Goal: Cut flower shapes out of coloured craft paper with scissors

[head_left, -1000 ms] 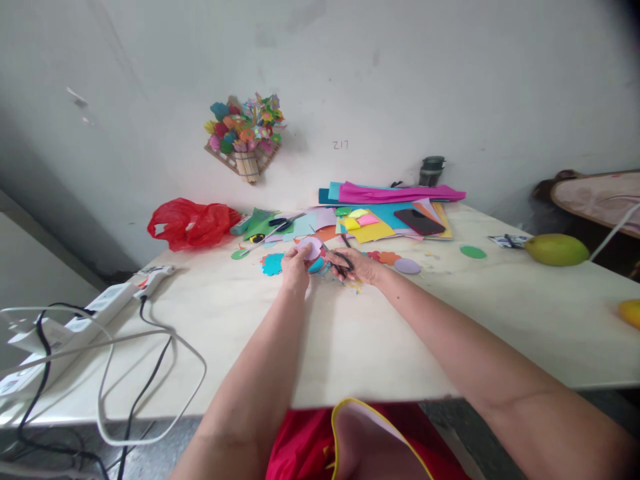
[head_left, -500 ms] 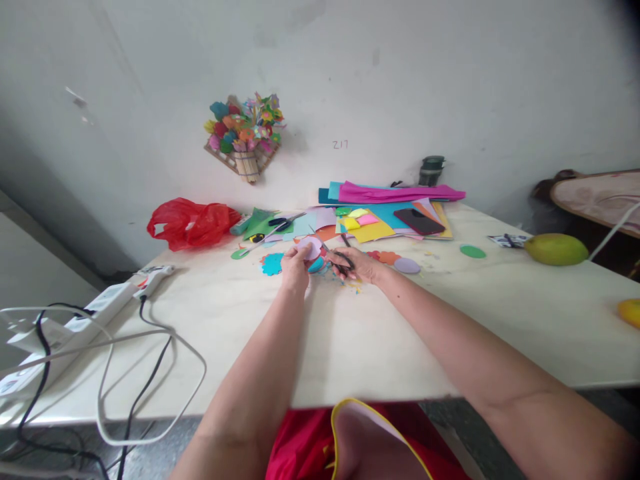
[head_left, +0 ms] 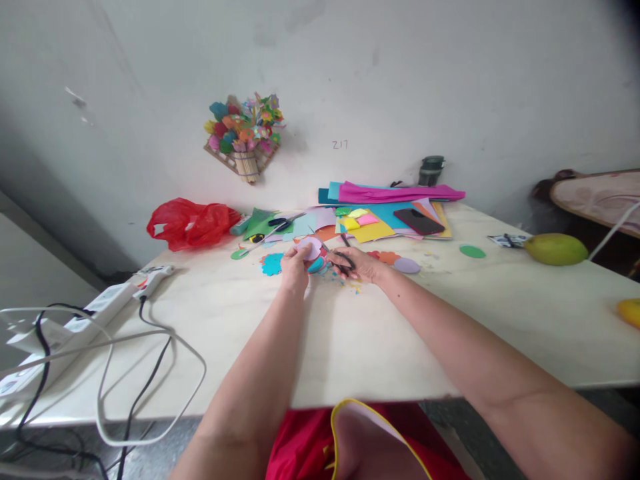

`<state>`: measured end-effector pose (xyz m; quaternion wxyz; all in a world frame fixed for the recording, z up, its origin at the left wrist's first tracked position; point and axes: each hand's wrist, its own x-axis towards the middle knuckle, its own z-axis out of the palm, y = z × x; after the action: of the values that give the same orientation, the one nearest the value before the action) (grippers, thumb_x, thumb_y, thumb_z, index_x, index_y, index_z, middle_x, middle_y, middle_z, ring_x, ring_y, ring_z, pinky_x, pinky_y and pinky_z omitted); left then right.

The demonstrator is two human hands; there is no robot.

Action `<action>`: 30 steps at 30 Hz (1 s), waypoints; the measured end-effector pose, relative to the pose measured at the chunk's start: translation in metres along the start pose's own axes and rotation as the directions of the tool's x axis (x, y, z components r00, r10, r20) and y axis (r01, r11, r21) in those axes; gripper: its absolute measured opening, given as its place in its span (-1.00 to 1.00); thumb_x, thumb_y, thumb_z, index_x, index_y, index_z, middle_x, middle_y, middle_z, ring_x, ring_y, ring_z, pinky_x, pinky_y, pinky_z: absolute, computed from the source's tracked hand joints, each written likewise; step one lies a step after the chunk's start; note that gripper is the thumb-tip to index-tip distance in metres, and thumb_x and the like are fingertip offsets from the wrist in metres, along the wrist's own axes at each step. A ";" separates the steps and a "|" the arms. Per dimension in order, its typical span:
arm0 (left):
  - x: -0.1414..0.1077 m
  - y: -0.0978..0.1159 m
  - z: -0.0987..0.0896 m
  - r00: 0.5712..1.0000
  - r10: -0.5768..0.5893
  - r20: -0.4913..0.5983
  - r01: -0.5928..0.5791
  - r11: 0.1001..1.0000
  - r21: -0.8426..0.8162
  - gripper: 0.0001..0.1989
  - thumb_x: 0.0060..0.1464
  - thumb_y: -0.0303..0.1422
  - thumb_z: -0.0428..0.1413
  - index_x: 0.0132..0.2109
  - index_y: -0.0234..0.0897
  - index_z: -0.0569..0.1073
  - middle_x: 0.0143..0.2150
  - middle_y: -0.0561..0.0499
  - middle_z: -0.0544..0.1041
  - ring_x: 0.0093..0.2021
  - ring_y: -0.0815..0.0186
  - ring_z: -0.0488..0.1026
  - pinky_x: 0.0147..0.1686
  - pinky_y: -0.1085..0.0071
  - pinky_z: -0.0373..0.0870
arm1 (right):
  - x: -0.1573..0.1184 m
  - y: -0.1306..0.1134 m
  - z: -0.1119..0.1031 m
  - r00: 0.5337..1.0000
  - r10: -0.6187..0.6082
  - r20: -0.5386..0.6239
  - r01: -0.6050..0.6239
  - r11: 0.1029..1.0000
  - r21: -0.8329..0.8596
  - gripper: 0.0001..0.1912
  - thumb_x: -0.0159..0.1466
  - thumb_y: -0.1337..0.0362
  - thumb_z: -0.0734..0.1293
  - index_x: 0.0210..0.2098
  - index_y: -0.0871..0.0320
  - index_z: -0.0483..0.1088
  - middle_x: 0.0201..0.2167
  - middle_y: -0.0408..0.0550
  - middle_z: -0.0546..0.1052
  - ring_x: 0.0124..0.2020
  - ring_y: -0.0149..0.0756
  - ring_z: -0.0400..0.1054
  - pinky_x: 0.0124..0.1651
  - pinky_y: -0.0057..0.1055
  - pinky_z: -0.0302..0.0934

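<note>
My left hand (head_left: 296, 265) pinches a lilac paper cutout (head_left: 311, 249) with a notched, scalloped edge. Black-handled scissors (head_left: 345, 263) are gripped in my right hand (head_left: 359, 264), their blades pointing at the right edge of the cutout. Below and left of my left hand lies a blue scalloped cutout (head_left: 272, 265); another blue piece (head_left: 316, 266) shows partly between the hands. To the right of my right hand are an orange scalloped cutout (head_left: 388, 257) and a lilac oval (head_left: 407, 265). Tiny coloured scraps (head_left: 353, 288) lie beneath the scissors.
Coloured sheets (head_left: 380, 231), a phone (head_left: 419, 221) and a second pair of scissors (head_left: 283, 222) lie at the back. A red plastic bag (head_left: 193, 223) is at back left, power strips (head_left: 75, 337) with cables at left. A mango (head_left: 556, 249) and a green oval (head_left: 473, 251) are on the right.
My hands stay in nearly the same place. The scissor handles have drawn slightly closer together, and the lilac cutout has shifted a very little.
</note>
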<state>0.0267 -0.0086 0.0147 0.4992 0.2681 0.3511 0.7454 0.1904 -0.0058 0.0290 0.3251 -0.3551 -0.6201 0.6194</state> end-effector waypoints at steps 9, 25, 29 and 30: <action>-0.002 0.002 0.001 1.000 -0.002 -0.002 0.002 1.000 0.003 -0.65 -0.44 -0.38 0.45 -0.49 -0.30 0.45 -0.52 0.03 0.53 -0.48 0.32 0.51 -0.46 0.42 0.50 | -0.003 -0.003 0.000 1.000 -0.001 0.007 0.001 1.000 -0.009 -0.72 0.32 0.16 0.39 -0.40 0.20 0.32 -0.64 -0.20 0.43 -0.76 -0.57 0.20 -0.81 -0.65 -0.11; -0.005 0.005 0.005 1.000 -0.020 -0.017 0.020 1.000 0.004 -0.67 -0.46 -0.42 0.44 -0.53 -0.32 0.44 -0.54 0.03 0.52 -0.50 0.33 0.49 -0.47 0.43 0.47 | -0.003 -0.005 0.000 1.000 0.011 -0.003 -0.011 0.999 -0.036 -0.74 0.35 0.24 0.35 -0.42 0.20 0.29 -0.67 -0.21 0.39 -0.78 -0.58 0.17 -0.81 -0.65 -0.14; -0.003 0.005 0.002 1.000 -0.015 -0.008 0.015 0.999 0.039 -0.68 -0.40 -0.40 0.44 -0.50 -0.32 0.45 -0.54 0.03 0.51 -0.48 0.29 0.51 -0.43 0.38 0.48 | -0.002 -0.005 -0.001 1.000 0.019 0.011 -0.018 1.000 -0.025 -0.75 0.35 0.23 0.34 -0.42 0.20 0.29 -0.67 -0.21 0.39 -0.78 -0.57 0.16 -0.81 -0.64 -0.16; -0.002 0.005 0.002 1.000 -0.016 -0.004 0.016 0.999 0.045 -0.68 -0.40 -0.40 0.44 -0.51 -0.32 0.45 -0.54 0.03 0.51 -0.47 0.29 0.51 -0.42 0.37 0.49 | -0.002 -0.004 -0.001 1.000 0.022 0.018 -0.021 1.000 -0.021 -0.74 0.35 0.22 0.34 -0.42 0.20 0.30 -0.68 -0.21 0.39 -0.79 -0.57 0.14 -0.81 -0.64 -0.17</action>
<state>0.0259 -0.0114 0.0194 0.4983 0.2750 0.3709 0.7338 0.1921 -0.0065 0.0333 0.3093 -0.3596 -0.6254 0.6197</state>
